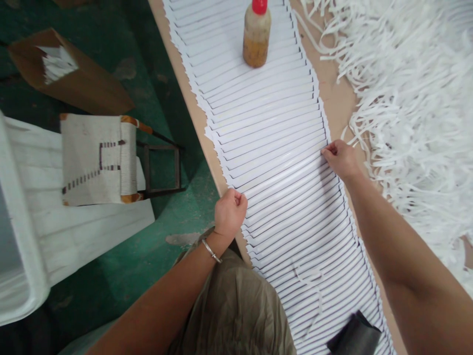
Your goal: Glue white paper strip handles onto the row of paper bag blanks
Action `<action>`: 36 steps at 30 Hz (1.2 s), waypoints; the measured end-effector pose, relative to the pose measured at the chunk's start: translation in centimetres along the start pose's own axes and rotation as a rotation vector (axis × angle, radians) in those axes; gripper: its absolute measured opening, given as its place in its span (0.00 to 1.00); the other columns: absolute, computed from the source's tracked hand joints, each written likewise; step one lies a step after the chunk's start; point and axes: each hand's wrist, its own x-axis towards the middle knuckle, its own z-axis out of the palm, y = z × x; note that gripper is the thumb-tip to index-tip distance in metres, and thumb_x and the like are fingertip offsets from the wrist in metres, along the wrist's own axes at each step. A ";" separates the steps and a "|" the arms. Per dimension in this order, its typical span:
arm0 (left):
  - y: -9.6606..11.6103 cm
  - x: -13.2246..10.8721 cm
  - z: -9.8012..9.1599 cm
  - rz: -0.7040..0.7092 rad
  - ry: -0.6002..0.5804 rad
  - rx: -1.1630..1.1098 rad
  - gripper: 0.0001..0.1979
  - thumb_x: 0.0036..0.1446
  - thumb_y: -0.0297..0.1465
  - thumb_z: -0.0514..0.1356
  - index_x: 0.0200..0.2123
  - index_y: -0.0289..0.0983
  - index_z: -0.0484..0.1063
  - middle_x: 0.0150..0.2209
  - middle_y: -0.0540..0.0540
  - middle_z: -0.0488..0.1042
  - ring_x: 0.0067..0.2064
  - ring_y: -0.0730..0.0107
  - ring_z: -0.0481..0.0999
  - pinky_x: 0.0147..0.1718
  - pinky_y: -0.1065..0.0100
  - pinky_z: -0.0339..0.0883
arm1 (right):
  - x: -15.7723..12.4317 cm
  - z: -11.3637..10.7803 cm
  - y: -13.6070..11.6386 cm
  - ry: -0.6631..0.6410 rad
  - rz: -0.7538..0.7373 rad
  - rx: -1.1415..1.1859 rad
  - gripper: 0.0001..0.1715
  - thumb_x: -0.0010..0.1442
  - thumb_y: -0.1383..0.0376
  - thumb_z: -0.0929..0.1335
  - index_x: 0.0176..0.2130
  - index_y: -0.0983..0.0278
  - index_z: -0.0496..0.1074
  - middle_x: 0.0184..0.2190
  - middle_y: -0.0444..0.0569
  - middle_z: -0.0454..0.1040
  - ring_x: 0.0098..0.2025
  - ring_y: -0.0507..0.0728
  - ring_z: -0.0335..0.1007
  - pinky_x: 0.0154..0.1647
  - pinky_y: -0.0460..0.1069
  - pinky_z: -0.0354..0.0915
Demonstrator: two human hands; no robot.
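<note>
Partly behind left hand (229,213) and right hand (342,158), white strips (283,171)

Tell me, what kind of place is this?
Probably a workshop: a long tan table bears overlapping white sheets and a big heap of thin, curly white strips, with an open brown cardboard box nearby.
</note>
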 end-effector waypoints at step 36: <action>2.6 -3.4 -2.4 0.279 -0.493 -0.388 0.13 0.64 0.37 0.56 0.33 0.38 0.75 0.24 0.51 0.72 0.27 0.70 0.70 0.28 0.70 0.63 | -14.9 -5.8 -8.8 -0.587 -0.393 0.228 0.14 0.68 0.56 0.64 0.37 0.60 0.75 0.31 0.48 0.79 0.32 0.56 0.73 0.36 0.49 0.66</action>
